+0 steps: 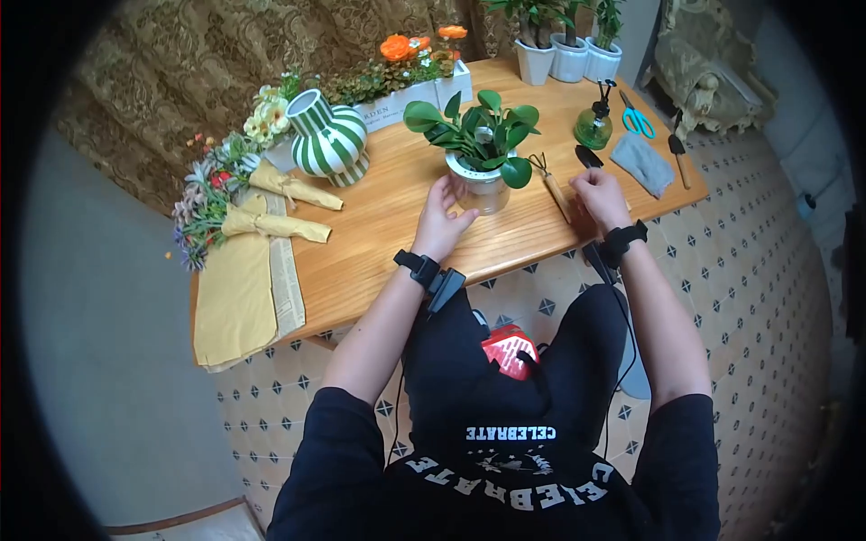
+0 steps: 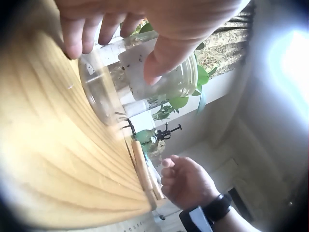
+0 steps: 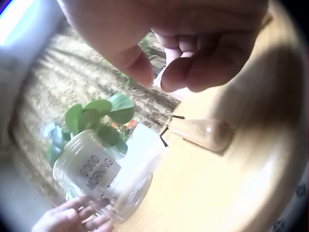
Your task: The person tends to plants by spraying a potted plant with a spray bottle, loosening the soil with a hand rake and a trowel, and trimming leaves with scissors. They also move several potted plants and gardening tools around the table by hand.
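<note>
A leafy plant [image 1: 478,135] stands in a white pot over a clear glass jar [image 1: 487,197], upright on the table; "GOOD MORNING" is printed on the pot [image 3: 99,169]. Beside the jar's left and near side is my left hand [image 1: 440,221], fingers spread and loosely bent; whether they touch the glass is unclear. My right hand [image 1: 603,200], fingers loosely curled with no object visible in them, hovers near the table's front edge. Left of it lies a small rake [image 1: 555,191]. Beyond it shows a black shovel blade [image 1: 588,156], its handle hidden behind the hand.
A striped vase [image 1: 329,140], wrapped flowers [image 1: 275,224] and paper [image 1: 236,302] occupy the left side. A flower planter [image 1: 397,104] and potted plants [image 1: 568,61] line the back. At right are a spray bottle [image 1: 593,129], scissors [image 1: 637,123], gloves [image 1: 642,165] and another shovel [image 1: 680,162].
</note>
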A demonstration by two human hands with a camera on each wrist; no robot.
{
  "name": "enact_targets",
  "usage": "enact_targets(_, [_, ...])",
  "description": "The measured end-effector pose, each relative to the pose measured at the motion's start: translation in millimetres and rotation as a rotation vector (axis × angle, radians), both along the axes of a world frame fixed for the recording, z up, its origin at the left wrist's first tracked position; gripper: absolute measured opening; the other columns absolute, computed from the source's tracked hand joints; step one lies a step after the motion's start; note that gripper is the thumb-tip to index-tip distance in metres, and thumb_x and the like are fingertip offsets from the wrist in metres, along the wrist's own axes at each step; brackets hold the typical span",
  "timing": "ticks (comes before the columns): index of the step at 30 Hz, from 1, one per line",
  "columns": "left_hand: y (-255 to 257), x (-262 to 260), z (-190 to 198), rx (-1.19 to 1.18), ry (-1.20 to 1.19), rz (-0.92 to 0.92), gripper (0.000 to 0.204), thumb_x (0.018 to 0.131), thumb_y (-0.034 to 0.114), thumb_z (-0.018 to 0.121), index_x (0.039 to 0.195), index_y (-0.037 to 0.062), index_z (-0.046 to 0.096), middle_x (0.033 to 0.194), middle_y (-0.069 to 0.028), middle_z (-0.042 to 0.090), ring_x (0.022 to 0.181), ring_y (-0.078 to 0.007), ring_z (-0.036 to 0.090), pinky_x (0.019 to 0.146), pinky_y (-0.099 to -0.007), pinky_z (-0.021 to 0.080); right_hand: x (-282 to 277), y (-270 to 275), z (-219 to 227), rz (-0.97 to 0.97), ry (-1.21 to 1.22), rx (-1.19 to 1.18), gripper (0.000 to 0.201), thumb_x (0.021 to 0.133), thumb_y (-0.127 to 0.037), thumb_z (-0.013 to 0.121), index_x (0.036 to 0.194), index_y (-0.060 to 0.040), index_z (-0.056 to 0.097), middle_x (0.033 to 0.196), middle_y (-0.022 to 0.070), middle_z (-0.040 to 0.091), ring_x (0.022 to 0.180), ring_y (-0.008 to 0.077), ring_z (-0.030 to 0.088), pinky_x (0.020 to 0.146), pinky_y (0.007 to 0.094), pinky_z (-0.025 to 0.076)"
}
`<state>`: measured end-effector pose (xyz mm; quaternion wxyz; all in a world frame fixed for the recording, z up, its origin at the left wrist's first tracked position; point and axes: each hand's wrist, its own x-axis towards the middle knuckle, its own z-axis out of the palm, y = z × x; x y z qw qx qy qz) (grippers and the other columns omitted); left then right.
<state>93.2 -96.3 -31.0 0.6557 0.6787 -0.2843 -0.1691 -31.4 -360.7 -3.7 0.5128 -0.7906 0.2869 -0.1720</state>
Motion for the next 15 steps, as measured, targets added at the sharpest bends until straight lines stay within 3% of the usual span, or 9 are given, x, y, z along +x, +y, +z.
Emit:
enact_targets(3, [0, 5, -7, 0.009, 0.028, 0.012, 0.073, 0.077, -0.003, 0.066, 0.137, -0.0035, 0.024, 0.142, -0.0188, 0.032, 0.131, -0.0286, 0.036, 0.105, -0.0366, 0.035, 8, 41, 35, 0.125, 0.067, -0.264, 0.035, 0.076, -0.025, 0.068, 0.092, 0.0048, 0.06, 0.077, 0.0139, 0.065, 0.07, 0.0255, 0.062, 0.069, 0.0341, 0.05])
enact_targets(5, [0, 8, -11, -0.038, 0.053, -0.012, 0.073, 0.078, -0.003, 0.065, 0.138, -0.0032, 0.023, 0.143, -0.0189, 0.031, 0.131, -0.0288, 0.035, 0.106, -0.0367, 0.034, 18, 66, 44, 0.211, 0.026, -0.438, 0.052, 0.071, -0.029, 0.073, 0.105, 0.008, 0.058, 0.099, 0.0219, 0.063, 0.09, 0.0306, 0.062, 0.081, 0.0354, 0.049])
enact_targets(6, [0, 10, -13, -0.064, 0.065, -0.024, 0.073, 0.078, -0.004, 0.064, 0.138, -0.0031, 0.022, 0.143, -0.019, 0.031, 0.132, -0.0288, 0.035, 0.106, -0.0367, 0.034, 26, 73, 33, 0.192, 0.008, -0.464, 0.071, 0.069, -0.033, 0.075, 0.12, 0.01, 0.049, 0.117, 0.026, 0.055, 0.108, 0.0334, 0.056, 0.092, 0.0346, 0.045])
enact_targets(7, [-1, 10, -13, -0.071, 0.063, -0.017, 0.074, 0.078, -0.004, 0.063, 0.139, -0.0025, 0.021, 0.143, -0.0188, 0.031, 0.132, -0.0288, 0.035, 0.105, -0.0367, 0.035, 32, 81, 33, 0.192, 0.04, -0.469, 0.092, 0.064, -0.034, 0.079, 0.129, 0.0129, 0.035, 0.124, 0.029, 0.049, 0.116, 0.0352, 0.05, 0.098, 0.0335, 0.041])
enact_targets(9, [0, 8, -12, -0.085, 0.064, 0.002, 0.077, 0.078, -0.004, 0.062, 0.141, -0.0012, 0.019, 0.144, -0.0183, 0.03, 0.132, -0.0287, 0.034, 0.104, -0.0368, 0.036, 40, 96, 32, 0.199, -0.047, -0.286, 0.11, 0.058, -0.032, 0.084, 0.134, 0.0163, 0.021, 0.124, 0.0313, 0.047, 0.119, 0.0353, 0.048, 0.099, 0.0335, 0.039])
enact_targets(12, [3, 7, -9, -0.03, 0.045, -0.019, 0.08, 0.079, -0.003, 0.062, 0.143, 0.0011, 0.015, 0.145, -0.0175, 0.029, 0.133, -0.0286, 0.032, 0.1, -0.0367, 0.039, 64, 97, 0, 0.226, -0.259, -0.2, 0.119, 0.054, -0.028, 0.086, 0.135, 0.0178, 0.012, 0.124, 0.0312, 0.047, 0.118, 0.0339, 0.048, 0.1, 0.0332, 0.038])
enact_targets(15, [3, 6, -5, -0.039, 0.052, -0.047, 0.081, 0.079, -0.002, 0.062, 0.144, 0.0019, 0.014, 0.145, -0.0165, 0.029, 0.133, -0.0285, 0.032, 0.097, -0.036, 0.041, 73, 107, 2, 0.183, -0.319, -0.226, 0.121, 0.055, -0.026, 0.086, 0.136, 0.0173, 0.008, 0.122, 0.0296, 0.049, 0.117, 0.0339, 0.049, 0.101, 0.0333, 0.037])
